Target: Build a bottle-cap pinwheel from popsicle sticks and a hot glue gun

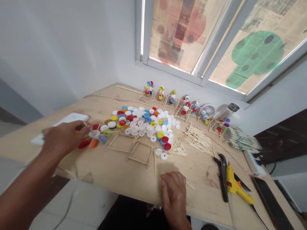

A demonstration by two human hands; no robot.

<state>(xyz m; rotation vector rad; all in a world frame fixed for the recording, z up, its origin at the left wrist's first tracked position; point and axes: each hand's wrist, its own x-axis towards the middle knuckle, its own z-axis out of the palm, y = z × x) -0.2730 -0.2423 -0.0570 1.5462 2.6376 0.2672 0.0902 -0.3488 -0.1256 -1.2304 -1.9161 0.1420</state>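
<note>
My left hand (64, 135), on the left of the table, is closed in a pinch on the stick of a bottle-cap wheel (95, 134). That wheel has a white middle cap with red, white, blue and orange caps around it. My right hand (174, 195) rests at the table's front edge. Its fingers are bent and held together, with nothing seen in them. A thin stick (190, 185) lies beside its fingers. Two stick frames (140, 163) stand between my hands, in front of a large heap of colored bottle caps (141, 123).
Several finished stick-and-cap models (172, 97) line the back by the wall. Loose sticks (198, 139) lie in a pile right of the caps. At the right are pliers (223, 179), a yellow glue gun (236, 185) and a black phone-like slab (272, 203). A white board (72, 118) lies at left.
</note>
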